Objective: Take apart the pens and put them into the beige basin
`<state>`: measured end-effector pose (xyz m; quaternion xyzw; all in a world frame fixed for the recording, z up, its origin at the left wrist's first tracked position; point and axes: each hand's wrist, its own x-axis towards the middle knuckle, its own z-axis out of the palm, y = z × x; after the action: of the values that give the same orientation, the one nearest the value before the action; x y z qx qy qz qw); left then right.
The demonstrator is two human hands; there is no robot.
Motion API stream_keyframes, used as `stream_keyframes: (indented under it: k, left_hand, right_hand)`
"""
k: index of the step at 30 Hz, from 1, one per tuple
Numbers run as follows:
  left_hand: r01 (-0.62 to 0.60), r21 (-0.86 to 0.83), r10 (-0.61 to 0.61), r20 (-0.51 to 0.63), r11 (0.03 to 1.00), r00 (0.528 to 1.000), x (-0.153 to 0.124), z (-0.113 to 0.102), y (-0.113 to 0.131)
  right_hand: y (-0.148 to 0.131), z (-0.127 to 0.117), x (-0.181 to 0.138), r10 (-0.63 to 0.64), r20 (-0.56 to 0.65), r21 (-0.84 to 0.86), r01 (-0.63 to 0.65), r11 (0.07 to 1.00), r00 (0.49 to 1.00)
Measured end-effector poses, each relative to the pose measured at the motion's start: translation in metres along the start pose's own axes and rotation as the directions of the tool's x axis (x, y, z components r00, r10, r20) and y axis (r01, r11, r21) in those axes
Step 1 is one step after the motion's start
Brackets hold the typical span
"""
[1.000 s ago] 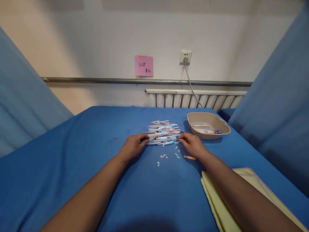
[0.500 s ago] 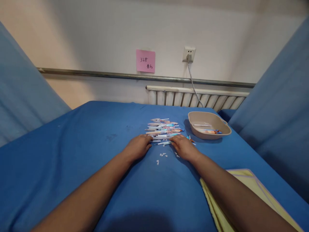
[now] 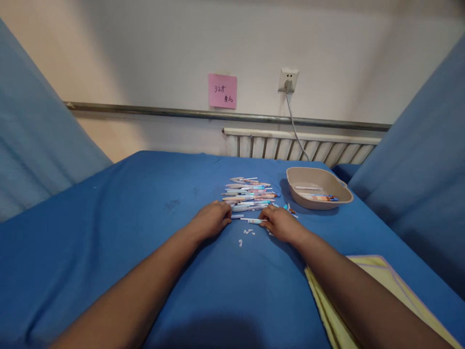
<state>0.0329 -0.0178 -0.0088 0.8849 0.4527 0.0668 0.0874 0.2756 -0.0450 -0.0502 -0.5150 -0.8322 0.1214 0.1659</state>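
My left hand (image 3: 212, 219) is closed at the near left end of the pile, its fingertips pinching the end of a short white pen barrel (image 3: 237, 216). Across from it, my right hand (image 3: 280, 223) pinches a pen part (image 3: 255, 221), pale with a coloured print, a thin white stick running out of it to the left. The two parts lie almost end to end. Just behind both hands spreads a pile of pen parts (image 3: 249, 194), white, pink and light blue. Small white pieces (image 3: 249, 232) lie scattered in front, some partly under my right hand.
A beige basin (image 3: 319, 174) with several pen parts stands behind my right hand. Coloured bits (image 3: 290, 209) lie near it. A yellow cloth (image 3: 366, 264) is under my right forearm. Blue curtains hang on both sides; a radiator (image 3: 269, 145) and a plugged-in cable (image 3: 296, 128) are at the wall.
My right hand has drawn the pen part slightly nearer to me, away from the pile, with its fingers now pinched on it. My left hand stays almost in place. The view has shifted slightly.
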Motion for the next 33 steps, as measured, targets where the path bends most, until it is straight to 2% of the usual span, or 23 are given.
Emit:
stream_keyframes:
  k: [6,10,15,20,22,24,28,33]
  left_hand:
    - [0.037,-0.19,-0.045,-0.034,0.981,0.998,-0.005,-0.004,-0.009]
    - [0.091,-0.421,-0.14,-0.085,0.902,0.987,-0.007,-0.014,-0.025]
    - [0.121,-0.7,-0.262,-0.097,0.703,0.96,-0.007,-0.02,-0.033]
    - [0.144,-0.886,-0.291,0.011,0.441,0.957,-0.006,-0.011,-0.03]
    - [0.166,-0.913,-0.282,0.058,0.373,0.958,-0.005,-0.007,-0.027]
    - [0.19,-0.911,-0.27,0.092,0.366,0.959,-0.005,-0.004,-0.025]
    - [0.213,-0.887,-0.258,0.112,0.41,0.96,-0.005,-0.003,-0.022]
    - [0.217,-0.845,-0.264,0.093,0.488,0.96,-0.003,-0.003,-0.027]
  right_hand:
    - [0.001,0.002,-0.003,0.054,-0.003,0.09,-0.054,0.995,0.999]
    - [0.002,0.002,-0.004,0.017,-0.013,0.127,-0.015,0.992,1.0]
    - [0.005,0.002,-0.005,0.01,-0.075,0.14,0.001,0.99,0.997]
    - [0.008,0.001,-0.01,0.095,-0.137,0.283,-0.053,0.958,0.986]
    - [0.01,0.001,-0.01,0.154,-0.16,0.379,-0.083,0.921,0.975]
    - [0.012,0.001,-0.009,0.208,-0.172,0.499,-0.096,0.861,0.963]
    - [0.013,-0.002,-0.005,0.305,-0.188,0.715,-0.083,0.694,0.933]
    - [0.013,-0.006,-0.003,0.387,-0.165,0.83,-0.084,0.551,0.907]
